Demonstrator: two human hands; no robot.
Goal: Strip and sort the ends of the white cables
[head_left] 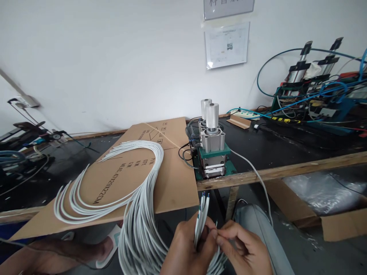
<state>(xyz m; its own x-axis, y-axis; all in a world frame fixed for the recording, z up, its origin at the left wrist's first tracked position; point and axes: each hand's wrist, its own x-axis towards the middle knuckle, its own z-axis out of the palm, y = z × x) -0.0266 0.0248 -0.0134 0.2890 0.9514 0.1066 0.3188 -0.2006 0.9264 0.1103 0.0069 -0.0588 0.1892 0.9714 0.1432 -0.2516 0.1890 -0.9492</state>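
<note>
My left hand (186, 244) is closed around a small bunch of white cables (203, 214). Their tips stand upright above the fist, with coloured wire ends, some blue, showing at the top. Thumb and forefinger of my right hand (245, 246) are pinched together beside the left thumb, at a short cable end with a dark green tip (216, 224); the exact grip is partly hidden by the fingers. A thick bundle of white cables (151, 183) curves from the cardboard sheet (177, 183) down over the table edge, towards my hands.
A pneumatic machine with two knurled metal cylinders (212, 141) stands at the table's front edge. More pneumatic devices (298, 76) with blue hoses are at the right. An open carton (292, 202) holding clear plastic lies below the table. A person's leg (86, 250) shows at lower left.
</note>
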